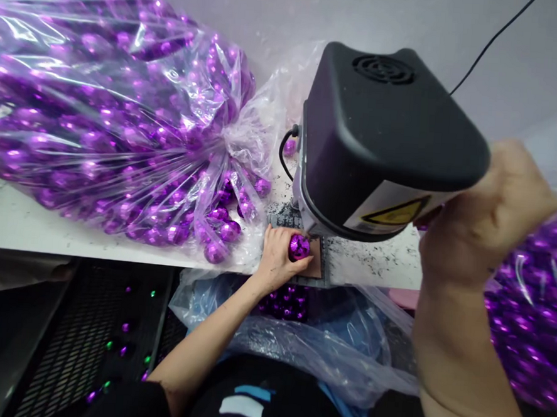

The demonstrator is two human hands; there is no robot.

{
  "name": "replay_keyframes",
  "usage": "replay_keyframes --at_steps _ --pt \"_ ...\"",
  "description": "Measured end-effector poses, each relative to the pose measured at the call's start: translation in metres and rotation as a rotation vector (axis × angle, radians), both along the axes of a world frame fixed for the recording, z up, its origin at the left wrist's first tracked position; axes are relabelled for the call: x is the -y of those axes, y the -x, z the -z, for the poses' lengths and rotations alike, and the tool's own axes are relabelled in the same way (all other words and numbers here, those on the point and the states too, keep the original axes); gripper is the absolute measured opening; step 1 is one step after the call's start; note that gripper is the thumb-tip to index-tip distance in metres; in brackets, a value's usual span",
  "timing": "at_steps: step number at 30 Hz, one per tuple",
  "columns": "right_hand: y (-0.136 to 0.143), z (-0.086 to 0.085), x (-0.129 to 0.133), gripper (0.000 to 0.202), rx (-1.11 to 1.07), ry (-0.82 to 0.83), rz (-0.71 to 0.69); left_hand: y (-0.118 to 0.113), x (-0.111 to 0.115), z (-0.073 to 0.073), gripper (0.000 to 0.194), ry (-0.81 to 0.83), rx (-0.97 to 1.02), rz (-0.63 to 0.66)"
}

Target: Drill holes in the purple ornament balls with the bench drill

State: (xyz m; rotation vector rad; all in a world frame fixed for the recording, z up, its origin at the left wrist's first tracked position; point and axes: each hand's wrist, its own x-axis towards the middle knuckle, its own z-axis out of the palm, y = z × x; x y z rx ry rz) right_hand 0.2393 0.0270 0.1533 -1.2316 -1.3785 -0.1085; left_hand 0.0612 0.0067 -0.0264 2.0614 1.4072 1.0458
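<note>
**Ball in hand at the plate: steadiness is mattering most**

Purple ball [299,247] is sitting at centre, at the 9 o'clock side of the brown plate [316,261]; can't tell if it's touching. Left hand [278,259] is gripping it, thumb at 5 o'clock, fingers wrapping from 9 to 12. My read: step is hinging on a still ball, so thumb and fingers should be pressing evenly, wrist low, ball face staying uncovered.

Plate is lying on the grey mat [284,220]. Dark flecks are littering the table [374,264]; grit under the plate could be rocking it, so worth wiping.

Black device [387,133] is looming at 1 o'clock, showing a yellow warning label [386,212]. Fingertips should be clearing its underside.

Right hand [491,196] is curling at the device's 3 o'clock side; fingers are hiding behind it, can't tell what they're holding. Any push there should be gentle.

Big clear bag [124,111] of purple balls is slumping at 10 o'clock; loose balls [230,231] are lying at 9, should be staying off the mat. Lower plastic bag [326,347] is hanging at 6.
</note>
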Motion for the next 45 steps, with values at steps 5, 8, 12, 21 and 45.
replay_keyframes --at_steps 5,8,12,21,45 --pt "-0.004 -0.004 -0.019 0.059 -0.005 0.021 -0.117 0.007 0.003 0.000 0.042 -0.010 0.096 0.053" --pt "-0.004 -0.004 -0.022 0.055 -0.018 0.042 -0.132 0.018 0.013 -0.007 0.049 0.073 0.199 0.079" --pt "-0.003 -0.003 -0.026 0.055 -0.020 0.011 -0.110 0.039 0.038 -0.024 0.058 0.233 0.283 0.059" --pt "0.002 -0.003 -0.028 0.062 -0.055 -0.039 -0.116 0.068 0.107 -0.008 0.069 0.442 -0.123 0.303" --pt "0.001 -0.004 -0.027 0.055 -0.009 -0.075 -0.021 0.122 -0.050 -0.077 0.047 0.104 -0.303 -0.092"
